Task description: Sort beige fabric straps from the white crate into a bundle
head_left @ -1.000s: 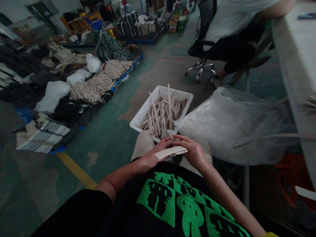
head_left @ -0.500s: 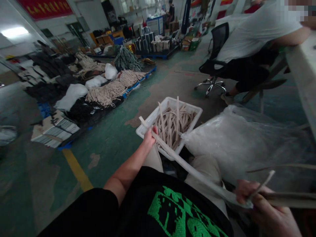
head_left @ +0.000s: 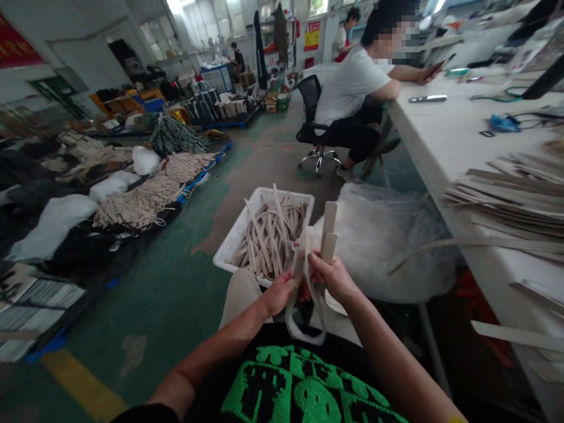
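Note:
In front of my lap, my left hand (head_left: 282,292) is closed on one part of a pale flat strap (head_left: 305,336), whose middle hangs down in a loop. Close beside it, my right hand (head_left: 333,275) pinches the strap's other part, together with stiff flat beige strips (head_left: 329,218) that stick up above the fingers. Part of the strap between the hands is hidden by the fingers. Just beyond my left hand is a white plastic basket (head_left: 230,239) with a heap of beige straps (head_left: 272,234) in it.
A clear plastic bag (head_left: 383,247) bulges right of the basket. The white table (head_left: 440,141) on the right holds a stack of beige strips (head_left: 502,194). A person in a white shirt (head_left: 348,88) sits there. Pallets with bundled cords (head_left: 136,200) are on the left.
My right hand has come from the far right to beside my left hand. The strap, stretched between them before, now hangs in a loop. My view has turned to the right.

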Tool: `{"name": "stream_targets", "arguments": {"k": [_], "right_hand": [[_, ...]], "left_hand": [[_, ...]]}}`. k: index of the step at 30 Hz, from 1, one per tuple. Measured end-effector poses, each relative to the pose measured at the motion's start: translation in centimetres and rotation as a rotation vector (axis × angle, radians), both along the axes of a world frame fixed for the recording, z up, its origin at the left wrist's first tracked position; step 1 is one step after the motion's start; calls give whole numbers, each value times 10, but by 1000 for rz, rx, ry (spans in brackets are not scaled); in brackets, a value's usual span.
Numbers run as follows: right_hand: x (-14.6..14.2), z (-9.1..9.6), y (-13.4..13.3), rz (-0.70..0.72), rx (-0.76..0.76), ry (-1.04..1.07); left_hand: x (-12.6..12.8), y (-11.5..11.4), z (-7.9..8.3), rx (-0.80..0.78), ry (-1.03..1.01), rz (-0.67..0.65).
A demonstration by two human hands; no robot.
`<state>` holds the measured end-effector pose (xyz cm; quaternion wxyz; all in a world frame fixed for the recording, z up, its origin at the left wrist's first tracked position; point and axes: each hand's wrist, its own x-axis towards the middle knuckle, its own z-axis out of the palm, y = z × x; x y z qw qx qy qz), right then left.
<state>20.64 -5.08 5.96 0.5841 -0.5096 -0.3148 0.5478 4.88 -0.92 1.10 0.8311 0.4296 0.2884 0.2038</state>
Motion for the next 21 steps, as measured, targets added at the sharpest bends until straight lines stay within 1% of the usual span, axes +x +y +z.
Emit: {"name": "stream_targets", "arguments": {"k": [2, 3, 6, 8, 10, 12, 13, 15, 18, 20, 21], "right_hand": [[-1, -3, -2, 30, -2, -31], [-2, -3, -3, 24, 3, -54], [-3, -4, -8, 0, 12, -141], [-7, -4, -10, 51, 16, -208], [-12, -5, -10, 116, 45, -279], [-18, -8, -10, 140, 92, -348], [-22, -11, -10, 146, 109, -382], [-30, -18, -12, 164, 120, -446], [-40, -35, -18, 201, 97, -505], [-42, -51, -24, 227, 78, -500], [-42, -60, -28, 232, 66, -486]], "left_hand": [[-3, -1, 3, 23, 5, 13], [-5, 0, 6, 46, -5, 46], [-11, 10, 24, 157, -49, 175], [-12, 17, 37, 267, -29, 167], [-11, 23, 48, 385, 50, 101], [-9, 27, 54, 459, 130, 85], [-9, 28, 55, 473, 152, 116], [-9, 31, 55, 467, 172, 219], [-13, 36, 55, 455, 205, 366], [-17, 42, 56, 506, 251, 388], [-20, 45, 56, 551, 278, 360]]}}
